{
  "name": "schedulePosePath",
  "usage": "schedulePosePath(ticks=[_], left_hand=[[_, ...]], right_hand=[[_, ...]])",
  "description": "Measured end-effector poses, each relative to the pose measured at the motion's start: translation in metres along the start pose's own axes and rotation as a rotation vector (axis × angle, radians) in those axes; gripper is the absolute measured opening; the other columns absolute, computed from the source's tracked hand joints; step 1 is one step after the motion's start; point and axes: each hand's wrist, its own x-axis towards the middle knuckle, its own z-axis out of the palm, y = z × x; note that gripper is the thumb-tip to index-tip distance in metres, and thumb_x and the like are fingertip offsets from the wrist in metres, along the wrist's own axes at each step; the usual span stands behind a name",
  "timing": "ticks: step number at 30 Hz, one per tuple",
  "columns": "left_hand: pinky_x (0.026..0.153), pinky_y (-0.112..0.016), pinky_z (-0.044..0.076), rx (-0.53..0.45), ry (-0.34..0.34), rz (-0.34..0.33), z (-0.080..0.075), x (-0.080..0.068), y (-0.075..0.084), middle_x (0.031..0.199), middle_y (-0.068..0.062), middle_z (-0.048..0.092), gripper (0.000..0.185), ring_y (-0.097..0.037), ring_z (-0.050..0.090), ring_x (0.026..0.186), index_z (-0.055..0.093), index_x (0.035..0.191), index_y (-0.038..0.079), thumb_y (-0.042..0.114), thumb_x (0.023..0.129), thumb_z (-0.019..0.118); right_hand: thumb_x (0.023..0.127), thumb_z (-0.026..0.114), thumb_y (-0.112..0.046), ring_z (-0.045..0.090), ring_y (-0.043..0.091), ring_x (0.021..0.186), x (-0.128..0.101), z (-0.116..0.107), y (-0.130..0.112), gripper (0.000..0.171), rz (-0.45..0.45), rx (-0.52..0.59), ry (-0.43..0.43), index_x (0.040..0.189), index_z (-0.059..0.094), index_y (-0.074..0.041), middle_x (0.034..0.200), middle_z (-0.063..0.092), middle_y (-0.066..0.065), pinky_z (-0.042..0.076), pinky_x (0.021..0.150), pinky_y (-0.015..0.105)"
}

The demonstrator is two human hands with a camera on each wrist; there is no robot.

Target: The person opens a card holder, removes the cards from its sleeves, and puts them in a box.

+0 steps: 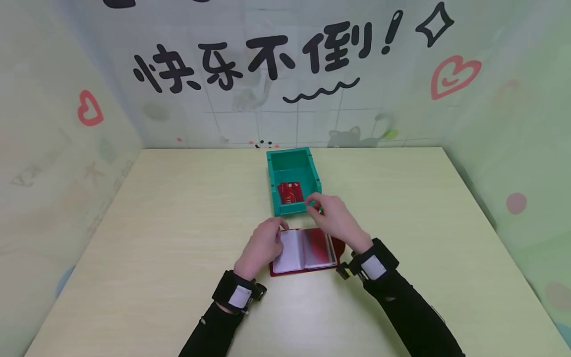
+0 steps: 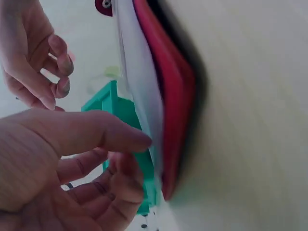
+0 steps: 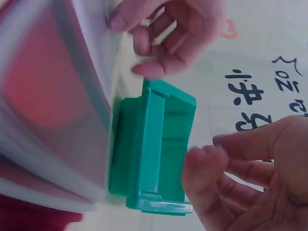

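**Two hands by a red card book and a green box**

A red card book (image 1: pixel 308 250) lies open on the pale bench (image 1: pixel 178 238). It has clear plastic pages inside. It sits just in front of a small green box (image 1: pixel 292 178), close to the person.

The left hand (image 1: pixel 263 245) rests on the left page of the card book. Its fingers are a little bent and its fingertips touch the top edge of the page. In the left wrist view, the thumb (image 2: pixel 96 132) lies flat against the clear pages. The hand does not grip anything.

The right hand (image 1: pixel 336 218) is above the far right corner of the card book, right beside the front wall of the green box. Its fingers are loosely curled and the thumb and first finger are close together. In the right wrist view, the fingers (image 3: pixel 240 144) are apart and nothing shows between them.

A red card (image 1: pixel 290 192) lies flat inside the green box, near its front wall. The right hand is near the red card but does not touch it.

Both arms wear black sleeves (image 1: pixel 410 312) and black wrist bands. Behind the bench stands a wall (image 1: pixel 267 99) with big black writing and red hearts.
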Motion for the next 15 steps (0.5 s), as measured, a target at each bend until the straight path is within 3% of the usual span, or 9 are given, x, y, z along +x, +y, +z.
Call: schedulePosePath(ticks=[5,11,15], left_hand=[[0.084,-0.038,0.058,0.094,-0.065,0.118,0.003,0.003,0.014,0.11,-0.013,0.061,0.037,-0.024,0.058,0.093,0.065,0.117,0.001,-0.006,0.082,0.072],[0.093,-0.04,0.057,0.146,-0.115,0.203,0.008,0.009,0.027,0.118,-0.013,0.063,0.035,-0.024,0.062,0.101,0.064,0.125,0.001,0.009,0.091,0.07],[0.091,-0.04,0.059,0.172,-0.126,0.202,0.014,0.013,0.028,0.122,-0.012,0.061,0.04,-0.024,0.063,0.101,0.06,0.132,0.001,0.014,0.095,0.067]], right_hand=[[0.099,0.061,-0.014,0.061,0.017,0.054,-0.025,0.01,0.017,0.025,0.058,0.159,-0.091,0.119,0.063,0.001,0.087,0.067,0.016,0.055,0.052,0.029],[0.098,0.059,-0.008,0.058,0.011,0.05,-0.039,0.019,0.038,0.017,0.08,0.083,-0.028,0.111,0.067,0.001,0.078,0.067,0.011,0.051,0.048,0.024],[0.098,0.058,-0.007,0.056,0.011,0.05,-0.041,0.022,0.048,0.016,0.084,0.064,0.031,0.108,0.068,0.001,0.079,0.067,0.012,0.05,0.047,0.024]])
